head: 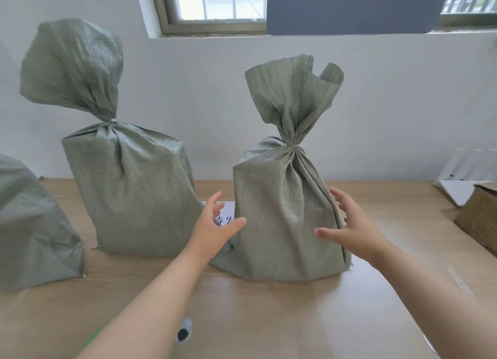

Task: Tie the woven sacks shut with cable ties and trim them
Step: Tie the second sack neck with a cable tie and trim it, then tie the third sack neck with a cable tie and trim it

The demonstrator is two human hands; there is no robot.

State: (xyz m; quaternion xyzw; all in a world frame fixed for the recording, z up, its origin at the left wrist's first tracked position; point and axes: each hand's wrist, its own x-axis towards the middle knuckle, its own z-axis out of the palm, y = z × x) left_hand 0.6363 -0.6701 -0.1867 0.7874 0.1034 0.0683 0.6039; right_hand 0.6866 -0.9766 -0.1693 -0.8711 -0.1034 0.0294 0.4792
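Middle sack [282, 213], mid-desk, is tied and trimmed. Left hand [215, 224] and right hand [347, 224] flank it, spread. Next: shift it aside.

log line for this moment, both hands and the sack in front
front sack: upright, neck tied | left hand: open at its left side | right hand: open at its right side | nothing held

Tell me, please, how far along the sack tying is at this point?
Two sacks look done: the near sack and the back sack each stand upright with a tie cinched at the neck and no long tail showing. The left hand and right hand are open on either side of the near sack. The far-left sack is cropped, so its state is unclear.
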